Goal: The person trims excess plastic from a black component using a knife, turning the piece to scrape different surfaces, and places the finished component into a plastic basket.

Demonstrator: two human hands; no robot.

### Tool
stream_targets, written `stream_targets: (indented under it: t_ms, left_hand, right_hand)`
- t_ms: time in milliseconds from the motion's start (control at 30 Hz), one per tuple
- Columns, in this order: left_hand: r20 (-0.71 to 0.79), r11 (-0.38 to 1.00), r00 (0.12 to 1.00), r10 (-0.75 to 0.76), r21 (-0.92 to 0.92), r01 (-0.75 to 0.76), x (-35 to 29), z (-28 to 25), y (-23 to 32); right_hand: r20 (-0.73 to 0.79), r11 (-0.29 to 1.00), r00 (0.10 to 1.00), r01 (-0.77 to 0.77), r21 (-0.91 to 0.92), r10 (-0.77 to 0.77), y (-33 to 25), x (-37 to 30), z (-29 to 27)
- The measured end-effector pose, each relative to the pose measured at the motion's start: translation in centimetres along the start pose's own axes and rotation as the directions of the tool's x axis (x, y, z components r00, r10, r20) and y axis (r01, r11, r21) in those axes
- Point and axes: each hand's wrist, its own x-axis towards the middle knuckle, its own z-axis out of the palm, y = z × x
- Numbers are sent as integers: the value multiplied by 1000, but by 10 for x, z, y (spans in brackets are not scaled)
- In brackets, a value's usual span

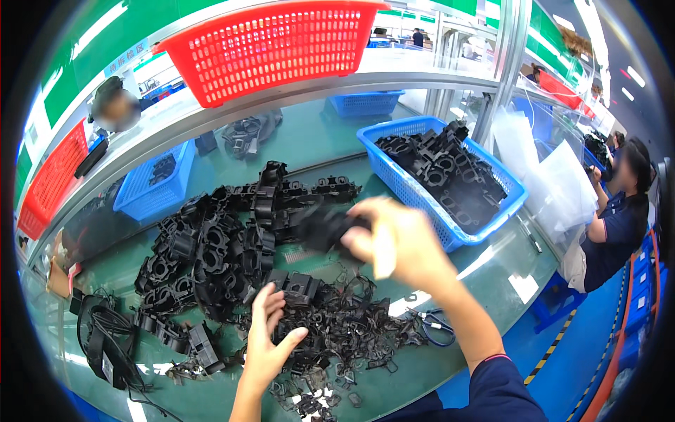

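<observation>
My right hand (404, 243), blurred by motion, is closed on a black molded plastic part (325, 226) over the middle of the bench; the part is smeared too. My left hand (264, 341) is open, thumb and fingers apart, with nothing in it. It hovers by a spread of small black plastic scraps (344, 327). Beyond it lies a heap of black molded plastic frames (211, 243) with round openings. To the right, a blue basket (415, 200) holds more such black parts.
Dark-handled scissors (437, 328) lie right of the scraps. Black cables (105, 334) are bundled at the left. A red basket (274, 53) stands on the shelf above, and another blue basket (158, 186) sits at the back left. A co-worker (619, 204) is at the right.
</observation>
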Motion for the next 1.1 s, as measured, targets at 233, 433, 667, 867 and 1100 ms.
stream_targets:
  t_ms: [233,433,667,867,1100]
  left_hand:
    - [202,690,979,-26,713,-129,-2,10,-3]
    - [90,739,990,105,659,-139,0,-4,-5]
    - [-117,770,958,261,624,-134,9,-7,-27]
    - [-71,761,971,230,635,-134,12,-6,-30]
    - [-78,658,971,-228,-747,94,6,-26,6]
  right_hand:
    - [-647,952,744,-294,-91,168,150,85,-80]
    - [-632,964,775,-175,-199,10,137,68,-59]
    - [98,944,984,110,311,-147,29,-8,57]
    - [235,972,972,-27,235,-30,33,-40,132]
    - [182,789,808,455,412,-561,-10,-18,65]
